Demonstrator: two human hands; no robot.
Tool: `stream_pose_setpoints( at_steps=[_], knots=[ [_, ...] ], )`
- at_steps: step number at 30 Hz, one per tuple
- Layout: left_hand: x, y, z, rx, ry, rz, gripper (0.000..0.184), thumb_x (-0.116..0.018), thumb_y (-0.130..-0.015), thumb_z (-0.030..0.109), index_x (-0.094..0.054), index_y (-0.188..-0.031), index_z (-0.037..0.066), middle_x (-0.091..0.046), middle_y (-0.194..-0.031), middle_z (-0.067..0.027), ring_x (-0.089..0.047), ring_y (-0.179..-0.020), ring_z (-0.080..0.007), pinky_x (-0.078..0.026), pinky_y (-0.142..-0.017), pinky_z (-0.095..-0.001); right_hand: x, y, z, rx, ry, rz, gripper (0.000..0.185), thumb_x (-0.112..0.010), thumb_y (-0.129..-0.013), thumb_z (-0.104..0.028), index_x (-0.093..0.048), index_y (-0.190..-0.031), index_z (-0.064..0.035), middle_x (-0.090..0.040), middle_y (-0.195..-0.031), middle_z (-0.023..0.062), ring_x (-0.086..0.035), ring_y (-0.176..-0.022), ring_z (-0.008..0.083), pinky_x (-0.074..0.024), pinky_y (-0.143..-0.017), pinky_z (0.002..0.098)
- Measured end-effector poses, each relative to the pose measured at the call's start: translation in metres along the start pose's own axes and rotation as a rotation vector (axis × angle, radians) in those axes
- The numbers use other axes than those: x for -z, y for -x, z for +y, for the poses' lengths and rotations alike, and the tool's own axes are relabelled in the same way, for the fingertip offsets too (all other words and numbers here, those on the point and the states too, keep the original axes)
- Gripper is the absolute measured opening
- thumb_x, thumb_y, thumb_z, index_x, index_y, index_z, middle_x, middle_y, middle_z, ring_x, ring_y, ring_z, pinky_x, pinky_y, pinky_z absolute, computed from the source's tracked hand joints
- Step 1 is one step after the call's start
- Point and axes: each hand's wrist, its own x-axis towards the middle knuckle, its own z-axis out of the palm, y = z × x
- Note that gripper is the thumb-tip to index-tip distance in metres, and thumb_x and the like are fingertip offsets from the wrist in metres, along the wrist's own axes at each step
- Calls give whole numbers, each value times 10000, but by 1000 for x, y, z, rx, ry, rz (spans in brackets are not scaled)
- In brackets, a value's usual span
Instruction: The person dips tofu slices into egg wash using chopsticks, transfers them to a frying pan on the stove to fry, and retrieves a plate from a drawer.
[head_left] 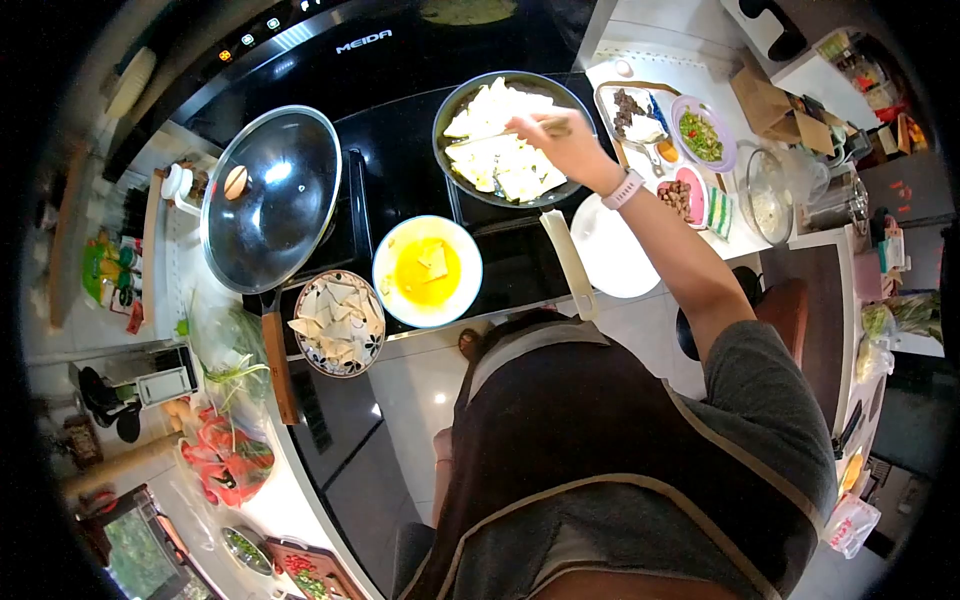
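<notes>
My right hand, with a pale band on its wrist, is over the frying pan. Its fingers are curled together; what they hold, if anything, I cannot make out. Pale yellow-white pieces of food cover much of the pan's bottom. Only a small part of my left hand shows, low beside the apron, with its fingers hidden. Below the pan, a white bowl contains beaten egg with a pale square piece in it. Next to it stands a patterned bowl of cut pale pieces.
A glass-lidded pan stands on the left, its wooden handle reaching toward me. At right are a white plate, a tray with dark food, a purple bowl of chopped greens and a glass bowl.
</notes>
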Motion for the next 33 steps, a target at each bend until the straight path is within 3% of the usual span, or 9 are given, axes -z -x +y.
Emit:
stream_pose_setpoints(
  at_steps=[4,7,10,12,17,22,26,30,33],
  knots=[
    [16,-13,10,-128,-160,40,322,-530,-774,350,-648,-680,66,-632,-699,-164,-615,-667,-326,-476,-579,-414,-1,3,11,-132,211,-86,309,-554,-887,-337,-716,-901,-74,-663,-676,102,-619,-583,156,-472,-577,276],
    [4,-19,3,-230,-299,94,326,-508,-793,338,-664,-716,62,-640,-741,-174,-621,-704,-321,-484,-608,-408,19,26,-18,-71,233,-27,283,-555,-891,-281,-707,-868,-43,-641,-686,98,-589,-605,157,-437,-563,268],
    [27,4,55,82,-47,33,358,-512,-799,368,-656,-703,55,-632,-708,-180,-616,-686,-345,-470,-593,-440,20,56,-24,-102,189,-70,216,-569,-890,-198,-699,-860,-28,-623,-710,73,-559,-632,143,-425,-586,252],
    [-1,0,22,100,-99,3,359,-516,-793,376,-654,-694,59,-630,-696,-175,-616,-678,-351,-466,-588,-452,7,69,-19,49,107,-74,177,-597,-873,-194,-690,-871,-43,-612,-727,69,-553,-611,161,-443,-567,287],
    [-32,-8,-19,4,-312,-40,361,-525,-777,382,-642,-660,62,-629,-671,-160,-618,-665,-361,-464,-580,-473,-17,79,-17,329,490,-114,111,-615,-839,-152,-662,-883,-63,-593,-732,96,-584,-642,241,-468,-567,324],
    [26,3,61,-252,-139,165,358,-529,-762,378,-629,-630,61,-636,-678,-154,-625,-684,-353,-481,-592,-464,-12,80,-15,446,574,18,101,-619,-824,-166,-622,-829,-65,-575,-678,67,-569,-576,243,-461,-516,337],
    [48,3,116,112,-239,10,331,-536,-751,375,-648,-651,80,-643,-696,-142,-629,-707,-335,-494,-610,-441,-1,73,-7,7,255,177,214,-590,-861,-177,-628,-729,-14,-545,-613,127,-549,-538,213,-429,-513,302],
    [1,-11,32,153,-29,-17,347,-544,-757,367,-654,-680,47,-651,-711,-139,-629,-716,-331,-495,-631,-421,-2,67,3,-158,-73,322,218,-577,-885,-199,-692,-894,-14,-633,-691,103,-576,-586,149,-437,-556,247],
    [-34,-14,-11,221,-8,-38,368,-554,-768,363,-650,-699,15,-656,-718,-142,-630,-711,-320,-489,-632,-404,4,59,14,-144,-32,209,254,-561,-906,-206,-686,-917,15,-671,-770,86,-612,-669,127,-466,-613,231]
  ],
)
